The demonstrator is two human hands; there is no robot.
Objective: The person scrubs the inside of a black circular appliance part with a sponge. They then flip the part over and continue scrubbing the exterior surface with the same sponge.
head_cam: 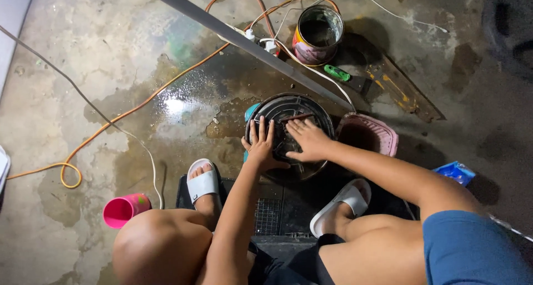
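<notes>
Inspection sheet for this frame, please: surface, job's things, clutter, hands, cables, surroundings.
Surface: concrete floor, cracked, stained, with a wet patch.
Job's things: round dark disc under both hands.
Clutter: paint can, pink cup, pink tub, green-handled tool.
Hands: left hand and right hand pressed flat on the disc, fingers spread.
Cables: orange cable and white cable on the floor.
Surroundings: grey bar crossing overhead.

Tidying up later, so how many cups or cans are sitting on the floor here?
2. A pink plastic cup lies on its side near the left knee; an open paint can stands at the top, beyond the metal bar. Others may be hidden.
</notes>
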